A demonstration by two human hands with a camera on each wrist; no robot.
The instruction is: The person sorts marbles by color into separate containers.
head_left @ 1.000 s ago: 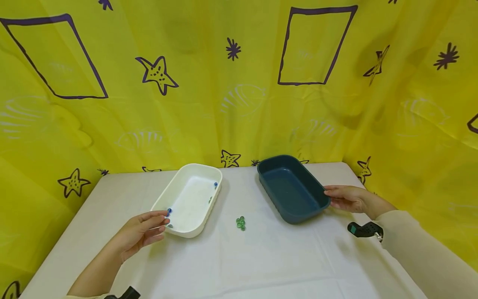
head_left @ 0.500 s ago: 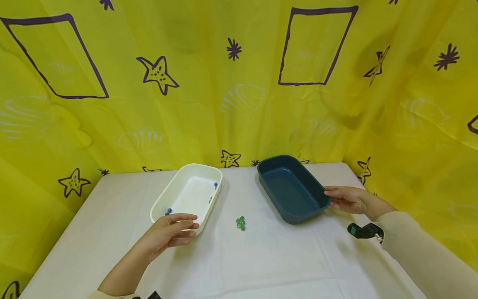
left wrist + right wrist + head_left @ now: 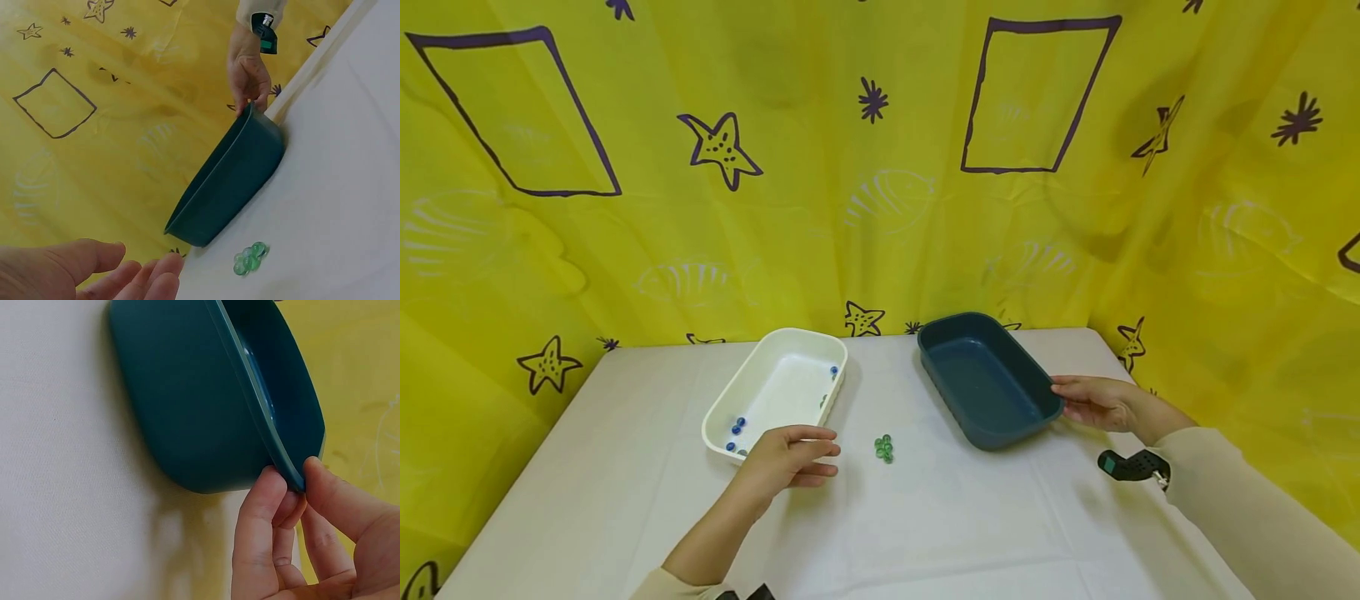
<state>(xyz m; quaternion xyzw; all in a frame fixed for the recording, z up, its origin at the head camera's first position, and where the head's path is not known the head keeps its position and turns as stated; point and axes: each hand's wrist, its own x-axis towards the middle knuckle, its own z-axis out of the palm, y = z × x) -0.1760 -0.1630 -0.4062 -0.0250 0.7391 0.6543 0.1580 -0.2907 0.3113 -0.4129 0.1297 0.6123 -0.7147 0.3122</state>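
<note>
My left hand (image 3: 790, 458) hovers over the near right corner of a white plastic tub (image 3: 786, 387), its fingers loosely extended and holding nothing. Inside that tub lie several blue marbles (image 3: 741, 422) and a few greenish ones along the walls. To the right of my left fingertips, a small cluster of green glass marbles (image 3: 883, 448) rests on the table, also visible in the left wrist view as green marbles (image 3: 251, 258). A dark teal tub (image 3: 988, 379) stands at the right. My right hand (image 3: 1101, 402) pinches its rim between thumb (image 3: 337, 497) and fingers.
A white cloth covers the table (image 3: 940, 525). Yellow curtains (image 3: 805, 242) with starfish and fish drawings hang behind it and along both sides. The two tubs stand apart near the back, with the green marbles between and in front of them.
My left hand has moved right, from the white tub's near left corner past its near right corner, towards the green marbles. The right hand keeps its pinch on the teal tub, which has not moved.
</note>
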